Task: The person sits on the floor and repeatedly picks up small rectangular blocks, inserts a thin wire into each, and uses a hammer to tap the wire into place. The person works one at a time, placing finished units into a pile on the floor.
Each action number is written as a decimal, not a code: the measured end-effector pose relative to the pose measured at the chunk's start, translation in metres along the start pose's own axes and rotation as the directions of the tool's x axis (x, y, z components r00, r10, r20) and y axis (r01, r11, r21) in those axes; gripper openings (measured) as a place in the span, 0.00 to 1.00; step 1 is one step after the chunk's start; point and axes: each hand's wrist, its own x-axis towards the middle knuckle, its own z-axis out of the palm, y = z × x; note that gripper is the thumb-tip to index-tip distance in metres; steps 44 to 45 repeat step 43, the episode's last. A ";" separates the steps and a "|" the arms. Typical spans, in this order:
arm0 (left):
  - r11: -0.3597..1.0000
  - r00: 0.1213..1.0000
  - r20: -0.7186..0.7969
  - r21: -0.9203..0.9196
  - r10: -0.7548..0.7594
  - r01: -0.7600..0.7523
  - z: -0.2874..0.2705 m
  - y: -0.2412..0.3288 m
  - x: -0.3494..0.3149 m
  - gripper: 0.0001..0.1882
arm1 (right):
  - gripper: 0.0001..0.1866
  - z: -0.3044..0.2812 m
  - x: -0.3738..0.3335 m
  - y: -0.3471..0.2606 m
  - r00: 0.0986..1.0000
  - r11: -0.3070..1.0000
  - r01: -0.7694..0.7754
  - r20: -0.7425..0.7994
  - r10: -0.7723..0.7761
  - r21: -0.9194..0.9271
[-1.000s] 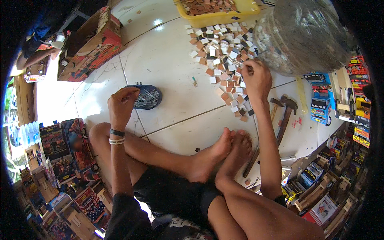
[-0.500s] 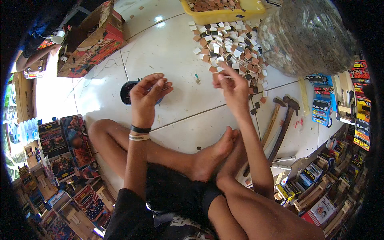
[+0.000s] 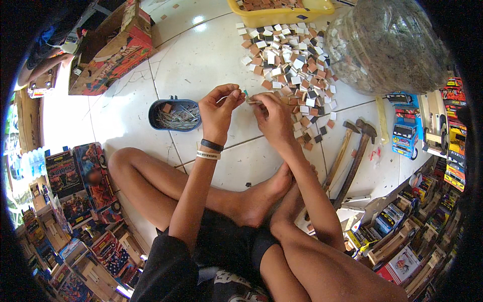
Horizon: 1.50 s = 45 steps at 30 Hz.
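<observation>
My left hand is raised over the floor, thumb and fingertips pinched together; whatever is between them is too small to make out. Close by on the right, my right hand grips a small square tile, seen nearly edge-on. The fingertips of both hands almost meet but stay apart. Left of my left wrist sits a blue oval container of thin metal nails, with a brown tile on top. Beyond my right hand spreads a loose pile of white, brown and black tiles.
Behind the pile is a yellow tub of tiles, beside a big clear plastic sack. Two hammers lie at right. Toy trucks line both sides. At far left, another person's arm reaches near a cardboard box.
My left hand has moved right, uncovering the container of nails. My right hand has come left and nearer with the tile, away from the pile, so the hands are now close together.
</observation>
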 end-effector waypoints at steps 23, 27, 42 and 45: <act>0.951 0.984 0.013 0.256 0.177 -0.175 0.019 -0.017 -0.002 0.06 | 0.18 -0.001 -0.001 0.007 0.999 0.997 -0.044 -0.017 0.042 -0.070; 0.925 0.983 0.039 0.333 0.181 -0.184 0.018 -0.014 -0.003 0.05 | 0.18 0.000 -0.001 0.008 0.998 0.997 -0.057 -0.017 0.056 -0.058; 0.758 0.903 0.111 0.506 0.415 -0.411 0.020 -0.025 -0.012 0.08 | 0.23 -0.063 -0.039 -0.027 0.938 0.979 -0.203 -0.288 0.195 0.000; 0.754 0.902 0.110 0.513 0.417 -0.411 0.019 -0.026 -0.012 0.08 | 0.23 -0.065 -0.036 -0.028 0.941 0.980 -0.199 -0.281 0.191 -0.001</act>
